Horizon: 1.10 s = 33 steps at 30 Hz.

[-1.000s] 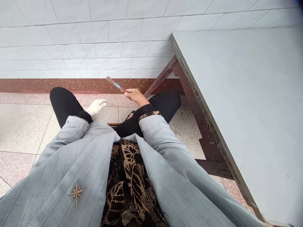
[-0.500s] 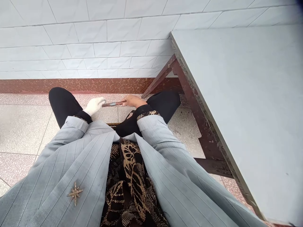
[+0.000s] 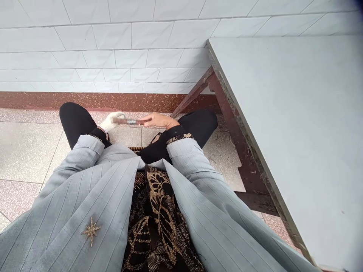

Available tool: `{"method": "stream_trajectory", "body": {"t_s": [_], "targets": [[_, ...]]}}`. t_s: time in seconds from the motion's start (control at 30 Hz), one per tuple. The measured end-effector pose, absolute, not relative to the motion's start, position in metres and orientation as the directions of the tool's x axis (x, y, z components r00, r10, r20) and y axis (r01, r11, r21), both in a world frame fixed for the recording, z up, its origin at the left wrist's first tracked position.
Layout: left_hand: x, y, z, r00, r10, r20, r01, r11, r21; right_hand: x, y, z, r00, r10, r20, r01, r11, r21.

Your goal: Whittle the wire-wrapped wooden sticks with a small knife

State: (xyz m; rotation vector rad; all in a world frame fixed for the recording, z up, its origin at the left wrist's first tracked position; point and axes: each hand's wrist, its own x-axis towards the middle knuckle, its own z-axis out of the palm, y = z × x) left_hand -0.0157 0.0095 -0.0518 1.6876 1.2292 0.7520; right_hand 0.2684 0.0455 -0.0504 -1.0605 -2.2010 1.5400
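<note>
Tiled white wall [image 3: 113,45] fills the far side above a brown veined skirting band [image 3: 99,102]; speckled floor tile [image 3: 28,151] runs near, and a grey tabletop [image 3: 283,132] on dark red legs [image 3: 241,151] stands at right. On my remote feed, the gloved left hand [image 3: 109,122] is closed around the left end of a banded brown rod [image 3: 127,121], held level between the black-trousered knees [image 3: 75,119]. The bare right hand [image 3: 157,120] lies almost flat, pinching the rod's right end. A star brooch [image 3: 90,231] sits on the grey pinstripe jacket [image 3: 85,196].
</note>
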Motion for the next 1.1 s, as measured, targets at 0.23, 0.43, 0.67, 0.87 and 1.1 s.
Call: {"method": "stream_trajectory", "body": {"t_s": [0.23, 0.43, 0.67, 0.87, 1.1], "targets": [[0.003, -0.008, -0.057, 0.435, 0.896, -0.093, 0.328, -0.061, 0.943, 0.267, 0.054, -0.057, -0.275, 0.955, -0.113, 0.339, -0.014, -0.941], [0.000, -0.008, -0.061, 0.426, 0.899, -0.101, 0.469, -0.124, 0.874, 0.268, 0.054, -0.057, -0.178, 0.968, -0.179, 0.726, 0.006, -0.688], [0.000, -0.007, -0.066, 0.456, 0.885, -0.096, 0.595, -0.223, 0.772, 0.262, 0.042, -0.044, -0.154, 0.949, -0.276, 0.934, 0.049, -0.354], [-0.010, 0.001, -0.066, 0.461, 0.887, -0.032, 0.684, -0.332, 0.650, 0.262, 0.042, -0.047, -0.319, 0.869, -0.379, 0.936, 0.228, -0.267], [-0.018, 0.014, -0.055, 0.499, 0.867, 0.000, 0.700, -0.403, 0.589, 0.265, 0.039, -0.045, -0.462, 0.765, -0.448, 0.876, 0.315, -0.365]]}}
